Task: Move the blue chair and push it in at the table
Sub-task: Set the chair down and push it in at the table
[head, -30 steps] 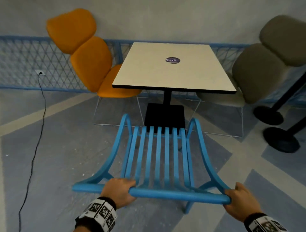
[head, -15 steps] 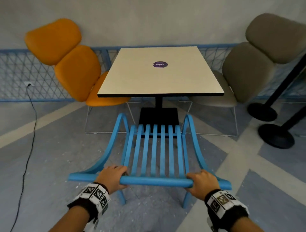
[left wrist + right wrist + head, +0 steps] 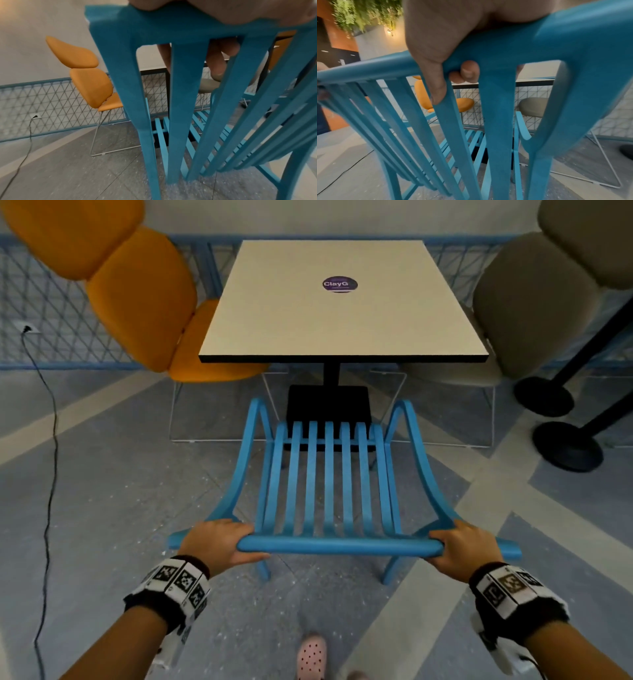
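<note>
Left hand (image 3: 219, 542): wraps the left end of the top rail of the blue slatted wooden chair (image 3: 329, 484).
Chair: nearer the square cream table (image 3: 342, 302) than a second ago, seat front near its edge, not yet under.
Right hand (image 3: 460, 546): has shifted along the rail, grips near the right end.
Hidden: chair's front legs.

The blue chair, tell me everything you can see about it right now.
The blue chair is one colour throughout, with a matte painted look. It has a slatted seat and back, curved armrests and a rounded top rail. It faces the table, its front at the black base, not yet pushed under. The left hand and right hand grip the top rail near its ends, fingers curled round it.
</note>
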A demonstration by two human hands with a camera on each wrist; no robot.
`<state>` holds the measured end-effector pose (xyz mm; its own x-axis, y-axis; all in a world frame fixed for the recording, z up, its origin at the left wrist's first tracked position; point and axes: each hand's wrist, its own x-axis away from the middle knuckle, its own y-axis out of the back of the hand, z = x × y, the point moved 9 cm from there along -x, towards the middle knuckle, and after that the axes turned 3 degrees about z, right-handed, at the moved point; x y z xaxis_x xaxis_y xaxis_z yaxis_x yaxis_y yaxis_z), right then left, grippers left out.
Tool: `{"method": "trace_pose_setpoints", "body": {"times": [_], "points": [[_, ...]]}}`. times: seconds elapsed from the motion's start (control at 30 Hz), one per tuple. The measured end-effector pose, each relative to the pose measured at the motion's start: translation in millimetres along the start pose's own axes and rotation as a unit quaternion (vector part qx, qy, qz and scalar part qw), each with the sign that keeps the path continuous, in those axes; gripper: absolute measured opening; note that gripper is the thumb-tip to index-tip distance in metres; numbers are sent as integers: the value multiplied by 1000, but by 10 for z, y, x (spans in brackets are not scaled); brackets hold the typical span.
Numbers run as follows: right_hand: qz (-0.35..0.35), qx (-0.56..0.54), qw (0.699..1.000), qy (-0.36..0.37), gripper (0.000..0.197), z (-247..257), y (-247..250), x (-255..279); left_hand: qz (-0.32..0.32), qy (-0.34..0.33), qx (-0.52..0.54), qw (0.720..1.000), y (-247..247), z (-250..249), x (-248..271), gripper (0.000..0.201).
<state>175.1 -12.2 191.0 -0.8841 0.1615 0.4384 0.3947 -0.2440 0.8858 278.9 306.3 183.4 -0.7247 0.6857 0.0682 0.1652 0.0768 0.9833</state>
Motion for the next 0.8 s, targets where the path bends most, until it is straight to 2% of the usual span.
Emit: {"method": "trace_pose_setpoints", "body": {"times": [0.13,0.3,0.43,0.63,0.8], "points": [[-8,22,1000,6,20,-69,102,-182,9,1,29,1000,-40,66,-222,71],[-1,25,1000,-3,19,-223,168,-430,-19,-12,16,1000,-28,107,-495,84],[-8,36,999,-10,21,-331,262,-632,-11,-5,19,1000,26,107,-722,81],[-7,53,998,-21,21,-549,358,-883,36,2,13,999,0,66,-1003,89],[-40,56,998,5,19,-528,387,-870,19,43,22,999,17,24,-963,90]]}}
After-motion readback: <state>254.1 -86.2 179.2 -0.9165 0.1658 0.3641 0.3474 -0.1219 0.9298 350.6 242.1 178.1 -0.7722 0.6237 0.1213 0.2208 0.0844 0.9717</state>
